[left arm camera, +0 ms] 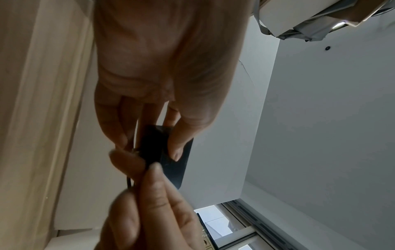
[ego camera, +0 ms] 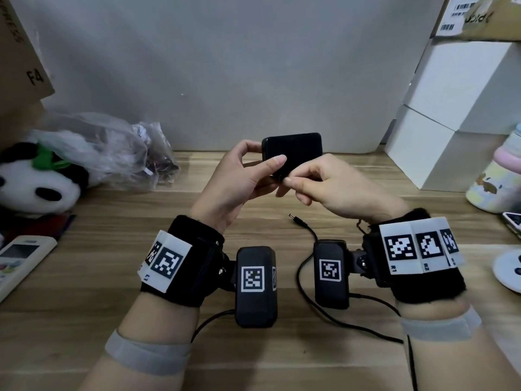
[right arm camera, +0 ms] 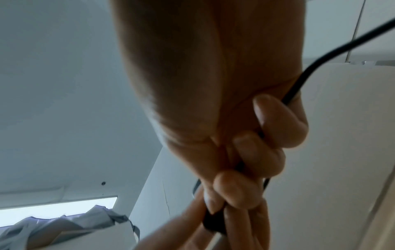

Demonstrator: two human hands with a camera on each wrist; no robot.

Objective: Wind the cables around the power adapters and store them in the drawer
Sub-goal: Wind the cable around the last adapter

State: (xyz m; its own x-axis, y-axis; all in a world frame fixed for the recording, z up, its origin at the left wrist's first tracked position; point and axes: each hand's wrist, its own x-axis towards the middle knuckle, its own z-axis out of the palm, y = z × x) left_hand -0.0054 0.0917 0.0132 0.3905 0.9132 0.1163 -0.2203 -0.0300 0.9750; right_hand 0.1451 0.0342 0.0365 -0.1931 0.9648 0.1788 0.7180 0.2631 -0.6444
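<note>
I hold the black power adapter (ego camera: 293,152) up above the wooden worktop (ego camera: 118,244) with my left hand (ego camera: 239,182); my thumb and fingers (left arm camera: 177,145) curl around its end and pinch it. My right hand (ego camera: 335,184) sits just beside the adapter's lower corner, its fingers (right arm camera: 271,116) curled tight around the thin black cable (right arm camera: 333,50). The cable's plug end (ego camera: 296,220) lies on the worktop below my hands. A toy panda (ego camera: 36,179) and a crumpled plastic bag (ego camera: 112,150) sit far to the left, and white boxes (ego camera: 451,114) stand on the right.
</note>
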